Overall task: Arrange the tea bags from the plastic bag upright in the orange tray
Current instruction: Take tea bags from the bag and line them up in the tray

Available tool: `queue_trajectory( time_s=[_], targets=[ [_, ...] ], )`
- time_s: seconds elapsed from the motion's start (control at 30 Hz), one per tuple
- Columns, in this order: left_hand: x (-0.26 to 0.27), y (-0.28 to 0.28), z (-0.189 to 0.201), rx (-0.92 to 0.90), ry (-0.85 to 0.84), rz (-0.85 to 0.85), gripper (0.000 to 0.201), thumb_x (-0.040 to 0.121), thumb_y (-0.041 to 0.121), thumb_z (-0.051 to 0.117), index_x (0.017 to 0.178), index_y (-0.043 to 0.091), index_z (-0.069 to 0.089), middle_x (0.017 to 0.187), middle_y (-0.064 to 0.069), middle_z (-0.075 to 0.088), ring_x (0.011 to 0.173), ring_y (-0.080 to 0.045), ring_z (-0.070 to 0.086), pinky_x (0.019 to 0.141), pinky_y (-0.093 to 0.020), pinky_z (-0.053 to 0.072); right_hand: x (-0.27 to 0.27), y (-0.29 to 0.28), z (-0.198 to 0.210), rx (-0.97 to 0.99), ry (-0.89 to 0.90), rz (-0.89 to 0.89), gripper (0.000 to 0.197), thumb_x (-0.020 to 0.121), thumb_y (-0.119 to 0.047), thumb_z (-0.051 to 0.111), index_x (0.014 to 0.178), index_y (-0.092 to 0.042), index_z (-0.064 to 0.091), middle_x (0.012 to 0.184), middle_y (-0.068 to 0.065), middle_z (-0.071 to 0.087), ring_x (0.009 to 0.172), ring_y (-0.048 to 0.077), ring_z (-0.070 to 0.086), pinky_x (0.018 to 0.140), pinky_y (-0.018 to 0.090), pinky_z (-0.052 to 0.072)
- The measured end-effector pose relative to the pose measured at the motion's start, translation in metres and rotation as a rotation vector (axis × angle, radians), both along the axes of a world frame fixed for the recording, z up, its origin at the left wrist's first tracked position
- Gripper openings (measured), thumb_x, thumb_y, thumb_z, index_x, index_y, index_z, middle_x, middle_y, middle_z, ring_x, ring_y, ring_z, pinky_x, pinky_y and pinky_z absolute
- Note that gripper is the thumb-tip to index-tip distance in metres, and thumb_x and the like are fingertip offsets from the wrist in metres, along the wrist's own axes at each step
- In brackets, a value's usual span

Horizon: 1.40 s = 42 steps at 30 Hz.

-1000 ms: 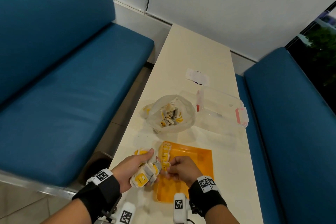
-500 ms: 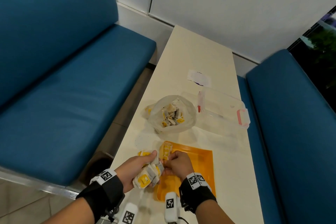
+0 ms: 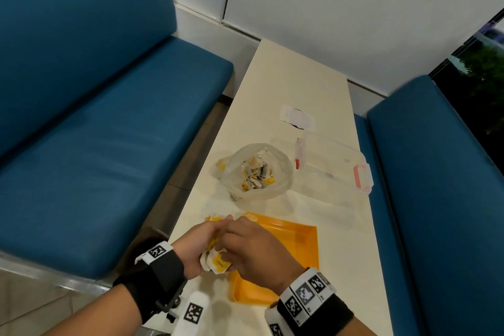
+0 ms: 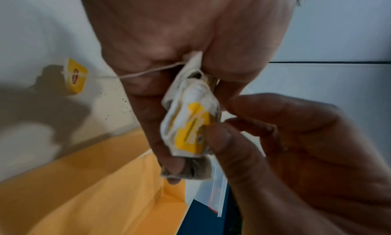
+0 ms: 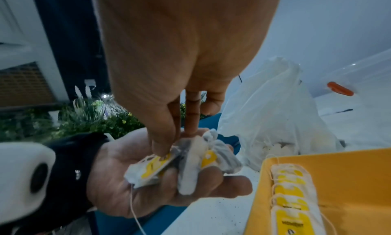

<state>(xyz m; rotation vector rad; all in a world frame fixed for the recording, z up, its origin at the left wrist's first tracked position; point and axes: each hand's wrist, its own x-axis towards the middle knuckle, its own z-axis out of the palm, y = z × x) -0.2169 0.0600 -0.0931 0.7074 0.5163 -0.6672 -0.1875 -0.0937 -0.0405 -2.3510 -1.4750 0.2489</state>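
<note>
My left hand (image 3: 200,243) grips a bundle of white tea bags with yellow tags (image 3: 216,263) just left of the orange tray (image 3: 298,243). My right hand (image 3: 245,247) reaches across, and its thumb and forefinger pinch one tea bag of the bundle (image 4: 190,128), also seen as the yellow-tagged bag (image 5: 154,165). A row of tea bags (image 5: 289,195) stands upright along the tray's left wall (image 5: 262,180). The open plastic bag (image 3: 256,172) with several more tea bags lies beyond the tray. One loose tag (image 4: 76,76) hangs on its string to the table.
A clear lidded container (image 3: 334,166) with pink clips sits right of the plastic bag, and a white paper (image 3: 297,117) lies farther back. Blue bench seats (image 3: 95,144) flank the narrow cream table (image 3: 286,79). The table's left edge is close to my left hand.
My right hand has moved left from the tray's corner onto the bundle in my left hand. The two hands now meet and cover most of the bundle.
</note>
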Motion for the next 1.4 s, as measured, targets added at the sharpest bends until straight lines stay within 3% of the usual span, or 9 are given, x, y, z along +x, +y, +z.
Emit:
queue_trajectory(
  time_s=[0.2, 0.33, 0.53, 0.7, 0.87, 0.97, 1.1, 1.23, 1.4],
  targets=[
    [0.002, 0.004, -0.003, -0.016, 0.052, -0.017, 0.044, 0.090, 0.044, 0.064, 0.114, 0.008, 0.070, 0.096, -0.020, 0.069, 0.084, -0.031, 0.070, 0.070, -0.039, 0.058, 0.004, 0.004, -0.003, -0.115, -0.064, 0.090, 0.034, 0.081, -0.014, 0.068, 0.112, -0.027, 0.065, 0.108, -0.002, 0.056, 0.094, 0.017, 0.041, 0.069, 0.036, 0.043],
    [0.002, 0.007, -0.002, -0.015, 0.045, -0.013, 0.036, 0.094, 0.039, 0.060, 0.111, 0.009, 0.070, 0.091, -0.019, 0.069, 0.075, -0.031, 0.069, 0.061, -0.038, 0.057, 0.007, 0.008, 0.003, -0.159, -0.089, 0.135, 0.039, 0.075, -0.016, 0.075, 0.110, -0.032, 0.066, 0.104, -0.001, 0.053, 0.093, 0.017, 0.041, 0.066, 0.035, 0.042],
    [0.003, 0.011, -0.003, -0.008, 0.044, -0.023, 0.044, 0.097, 0.041, 0.057, 0.122, 0.007, 0.070, 0.105, -0.022, 0.069, 0.086, -0.034, 0.070, 0.067, -0.041, 0.059, 0.009, 0.009, 0.013, -0.188, -0.146, 0.131, 0.020, 0.076, -0.019, 0.073, 0.093, -0.025, 0.064, 0.105, -0.002, 0.055, 0.091, 0.019, 0.044, 0.067, 0.033, 0.037],
    [0.005, 0.011, -0.002, 0.013, 0.030, -0.010, 0.037, 0.096, 0.038, 0.061, 0.115, 0.008, 0.071, 0.094, -0.021, 0.069, 0.081, -0.032, 0.069, 0.070, -0.045, 0.059, 0.014, 0.010, 0.019, -0.224, -0.063, 0.092, 0.012, 0.081, -0.015, 0.065, 0.090, -0.021, 0.059, 0.096, -0.002, 0.058, 0.086, 0.020, 0.047, 0.069, 0.033, 0.034],
    [0.007, 0.009, 0.001, 0.032, -0.052, -0.034, 0.033, 0.095, 0.040, 0.061, 0.100, 0.009, 0.073, 0.096, -0.016, 0.071, 0.083, -0.028, 0.071, 0.063, -0.039, 0.057, 0.021, 0.007, 0.027, -0.110, 0.300, -0.228, 0.028, 0.090, -0.012, 0.057, 0.115, -0.023, 0.063, 0.104, -0.006, 0.059, 0.095, 0.011, 0.053, 0.082, 0.023, 0.042],
    [0.008, 0.007, 0.004, -0.023, -0.087, 0.007, 0.039, 0.097, 0.043, 0.058, 0.111, 0.011, 0.074, 0.107, -0.017, 0.071, 0.091, -0.031, 0.070, 0.064, -0.039, 0.059, 0.032, 0.003, 0.023, 0.012, 0.478, -0.516, 0.019, 0.090, -0.012, 0.060, 0.102, -0.024, 0.067, 0.090, -0.010, 0.062, 0.078, 0.002, 0.056, 0.073, 0.018, 0.047],
    [0.010, 0.007, 0.000, -0.065, -0.119, 0.061, 0.055, 0.097, 0.044, 0.060, 0.129, 0.001, 0.063, 0.118, -0.025, 0.064, 0.095, -0.037, 0.063, 0.059, -0.036, 0.055, 0.042, -0.007, 0.010, 0.158, 0.662, -0.784, 0.012, 0.086, -0.012, 0.064, 0.087, -0.024, 0.064, 0.080, -0.005, 0.060, 0.064, 0.010, 0.053, 0.062, 0.029, 0.046],
    [0.008, 0.006, -0.003, 0.016, -0.176, 0.051, 0.052, 0.092, 0.042, 0.069, 0.125, 0.001, 0.067, 0.120, -0.025, 0.067, 0.098, -0.034, 0.065, 0.060, -0.033, 0.054, 0.038, -0.013, 0.006, 0.283, 0.789, -0.891, 0.018, 0.089, -0.001, 0.061, 0.097, -0.017, 0.065, 0.077, 0.000, 0.059, 0.052, 0.010, 0.051, 0.052, 0.027, 0.045],
    [0.008, 0.003, -0.002, 0.129, -0.211, 0.078, 0.041, 0.080, 0.020, 0.083, 0.110, -0.006, 0.072, 0.111, -0.032, 0.069, 0.086, -0.033, 0.070, 0.059, -0.031, 0.055, 0.035, -0.017, -0.002, 0.332, 0.829, -0.909, 0.025, 0.087, 0.001, 0.060, 0.099, -0.019, 0.070, 0.085, 0.005, 0.064, 0.058, 0.009, 0.055, 0.055, 0.027, 0.048]
  ],
)
